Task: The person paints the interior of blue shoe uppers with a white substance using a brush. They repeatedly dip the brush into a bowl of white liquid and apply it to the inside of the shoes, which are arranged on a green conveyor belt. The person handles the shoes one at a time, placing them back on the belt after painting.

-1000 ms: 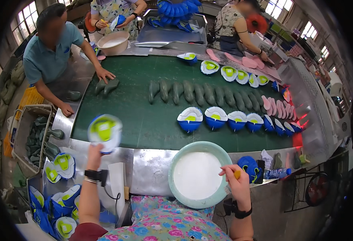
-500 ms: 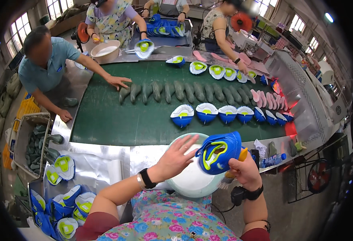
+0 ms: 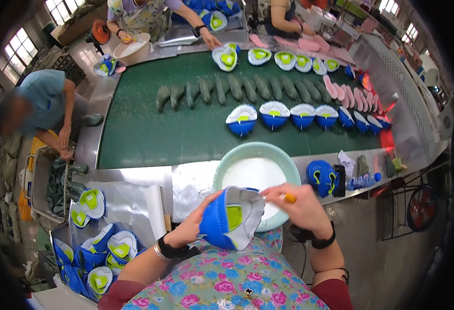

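My left hand [image 3: 192,226] grips a blue shoe upper [image 3: 215,219] by its side, with the white inner edge and lime lining turned up. In my right hand [image 3: 303,205] is a brush with a yellow handle [image 3: 289,197]; its fingers are closed at the upper's right rim, and the brush tip is hard to make out. Just beyond them stands a pale green basin [image 3: 284,155] holding white liquid [image 3: 255,173]. Another blue shoe upper [image 3: 320,174] rests to the basin's right.
Dark green shoe lasts [image 3: 235,87] line the green table [image 3: 149,139] between rows of blue uppers [image 3: 275,114] and pink insoles [image 3: 341,92]. More uppers [image 3: 82,253] pile up at left. A co-worker [image 3: 46,103] bends over a crate [image 3: 43,206]; another's hand [image 3: 210,39] touches an upper.
The upper has passed from right-hand hold to my left hand; the brush stays in my right. At left, a co-worker has moved from the lasts to the crate. The view has tilted down.
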A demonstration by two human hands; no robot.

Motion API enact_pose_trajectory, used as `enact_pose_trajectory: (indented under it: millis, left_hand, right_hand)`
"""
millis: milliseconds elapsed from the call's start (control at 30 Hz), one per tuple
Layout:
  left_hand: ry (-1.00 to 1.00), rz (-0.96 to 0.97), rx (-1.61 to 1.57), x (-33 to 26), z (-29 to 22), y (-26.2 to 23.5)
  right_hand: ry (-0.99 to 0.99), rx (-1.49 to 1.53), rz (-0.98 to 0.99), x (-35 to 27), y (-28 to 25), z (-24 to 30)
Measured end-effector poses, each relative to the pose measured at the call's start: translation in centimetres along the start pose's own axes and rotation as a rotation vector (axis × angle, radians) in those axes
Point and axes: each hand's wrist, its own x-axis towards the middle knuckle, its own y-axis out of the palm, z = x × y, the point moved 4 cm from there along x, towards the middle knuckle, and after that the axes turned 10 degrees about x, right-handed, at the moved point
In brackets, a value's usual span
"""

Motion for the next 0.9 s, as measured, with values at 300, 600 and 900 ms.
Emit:
enact_pose_trajectory:
  millis: [300,600,900]
  left_hand:
    - [-0.25,0.296,0.365,-6.1,2.8,-0.7]
    - [-0.66,-0.128,0.299,-4.2,7.8,-4.7]
    - [-0.422,-0.16,-0.239,2.3,10.0,-3.5]
  right_hand:
    - [0.323,-0.13,-0.487,-1.8,-3.0,-12.6]
    - [0.181,-0.217,-0.488,0.2,2.0,-18.2]
    - [0.023,0.319,-0.41,-0.5,0.3,-9.2]
